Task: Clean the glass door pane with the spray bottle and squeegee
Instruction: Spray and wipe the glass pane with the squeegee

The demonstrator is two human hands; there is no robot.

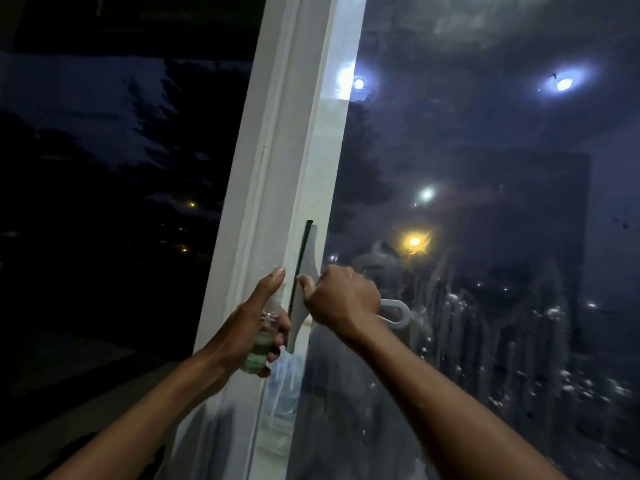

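The glass door pane (485, 237) filled the right of the frame, wet with soapy streaks at lower right. The right hand (341, 294) gripped the squeegee (304, 271), blade upright against the pane's left edge beside the white frame (273, 168). The left hand (256, 317) held the spray bottle (261, 344) (idle, bottom centre). Steady blade pressure and overlapping strokes would likely avoid streaks.
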